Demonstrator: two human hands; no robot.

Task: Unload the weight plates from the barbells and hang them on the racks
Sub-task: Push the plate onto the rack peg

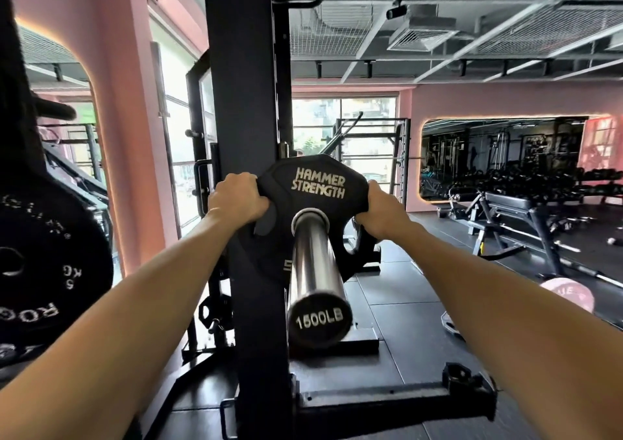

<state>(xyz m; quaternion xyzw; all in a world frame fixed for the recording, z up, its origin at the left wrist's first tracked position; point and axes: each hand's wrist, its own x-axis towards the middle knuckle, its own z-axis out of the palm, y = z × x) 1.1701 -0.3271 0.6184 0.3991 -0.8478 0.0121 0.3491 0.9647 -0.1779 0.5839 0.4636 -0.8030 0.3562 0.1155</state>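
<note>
The black weight plate (317,183) on the bar carries "HAMMER STRENGTH" in pale capital letters across its upper face, toward twelve o'clock of its hub. At about seven o'clock on the same plate, a pale "5" peeks out beside the bar. The round end cap of the barbell sleeve (318,318) reads "1500LB" in white. At nine o'clock in the view, a second black plate (50,271) hangs with its lettering upside down: "5 KG" and the letters "ROG", the rest cut off or too blurred to read.

head view, looking forward along barbell sleeve (315,264), close to rack upright (249,136).
</note>
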